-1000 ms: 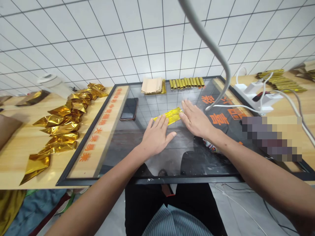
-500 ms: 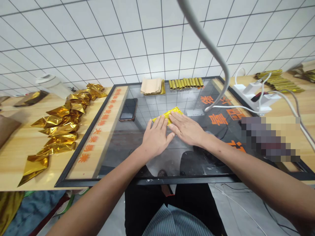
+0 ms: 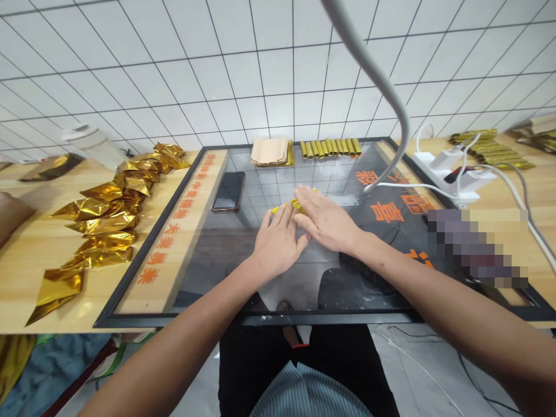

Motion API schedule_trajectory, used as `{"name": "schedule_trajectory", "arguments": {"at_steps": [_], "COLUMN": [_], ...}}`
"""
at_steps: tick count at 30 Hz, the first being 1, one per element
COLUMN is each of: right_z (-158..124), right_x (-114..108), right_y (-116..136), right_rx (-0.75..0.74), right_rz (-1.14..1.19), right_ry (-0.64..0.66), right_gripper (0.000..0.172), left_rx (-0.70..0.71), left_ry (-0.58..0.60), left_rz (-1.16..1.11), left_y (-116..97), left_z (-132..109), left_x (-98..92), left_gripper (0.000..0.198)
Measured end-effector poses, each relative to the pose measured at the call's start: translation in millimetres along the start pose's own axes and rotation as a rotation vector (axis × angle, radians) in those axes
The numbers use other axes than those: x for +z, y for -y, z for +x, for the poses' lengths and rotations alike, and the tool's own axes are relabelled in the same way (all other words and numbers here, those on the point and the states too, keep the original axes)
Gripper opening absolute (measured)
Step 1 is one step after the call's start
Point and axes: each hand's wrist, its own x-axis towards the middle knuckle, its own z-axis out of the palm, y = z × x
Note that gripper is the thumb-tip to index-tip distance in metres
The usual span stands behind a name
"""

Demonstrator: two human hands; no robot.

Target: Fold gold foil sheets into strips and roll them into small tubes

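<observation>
A small piece of gold foil paper (image 3: 297,204) lies on the glass panel (image 3: 260,284), mostly hidden under my fingers; it looks narrow, and whether it is rolled I cannot tell. My left hand (image 3: 278,240) is laid flat with its fingertips on the paper's left part. Palm down, my right hand (image 3: 326,220) covers the paper's right part, its fingers straight and its thumb close to my left hand. Beyond them stand a stack of foil-backed paper sheets (image 3: 270,152) and a row of gold paper rolls (image 3: 330,149).
A phone (image 3: 228,191) lies left on the glass. Folded gold foil pieces (image 3: 108,223) pile up on the left wood. To the right are a white power strip (image 3: 452,176) with cables, more gold rolls (image 3: 499,152) and a blurred patch. A grey flexible tube (image 3: 382,81) hangs over the glass.
My right hand has slid slightly up and left over the foil paper, covering more of it. Less of the paper shows now. My left hand stays nearly in place.
</observation>
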Motion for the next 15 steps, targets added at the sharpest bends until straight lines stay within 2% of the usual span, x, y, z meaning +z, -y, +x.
{"name": "schedule_trajectory", "arguments": {"at_steps": [2,4,9,15], "right_z": [4.5,8.2,10.5,9.0], "right_x": [6.8,11.2,11.8,12.7], "right_y": [4.9,1.2,-18.3,-18.9], "right_rx": [-0.01,0.026,0.045,0.029], "right_rz": [0.077,0.081,-0.046,-0.074], "right_ry": [0.098,0.13,0.113,0.08], "right_gripper": [0.089,0.089,0.088,0.082], "left_rx": [0.001,-0.004,-0.001,0.041], "left_ry": [0.005,0.021,0.026,-0.014], "left_rz": [-0.001,0.003,-0.006,0.039], "left_y": [0.0,-0.3,1.3,18.5], "left_z": [0.1,0.2,-2.4,-19.5], "left_x": [-0.1,-0.7,-2.6,-2.1], "left_gripper": [0.074,0.075,0.077,0.075]}}
